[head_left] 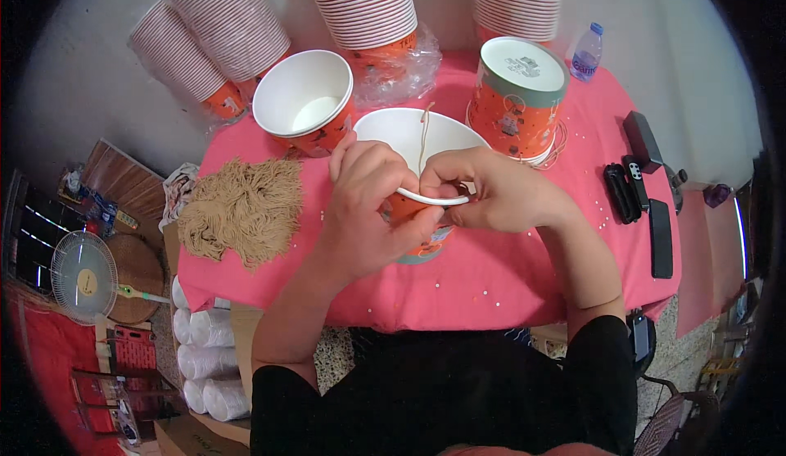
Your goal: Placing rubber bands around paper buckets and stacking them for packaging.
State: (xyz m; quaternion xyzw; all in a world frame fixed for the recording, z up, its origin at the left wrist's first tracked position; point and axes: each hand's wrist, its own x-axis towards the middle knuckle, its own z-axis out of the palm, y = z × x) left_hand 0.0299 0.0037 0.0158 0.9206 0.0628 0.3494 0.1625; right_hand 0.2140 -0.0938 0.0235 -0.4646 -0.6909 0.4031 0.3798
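Note:
A white-lined orange paper bucket (pixel 385 127) stands upright at the table's front middle, its opening facing up. My left hand (pixel 360 202) is closed on its near rim, fingers over the edge and thumb on the outer wall. At the same rim, my right hand (pixel 495 190) pinches with fingers inside and thumb outside. A thin tan string (pixel 424 133) runs across the bucket's inside to my right fingertips. What lies between those fingertips is mostly hidden.
A pink-covered table (pixel 458 292) bears a heap of tan strings (pixel 241 210), two nested buckets (pixel 303 96), and an upside-down bucket (pixel 520 112). Tall bucket stacks (pixel 360 2) line the wall. A water bottle (pixel 587 51) and black items (pixel 661 239) sit at right.

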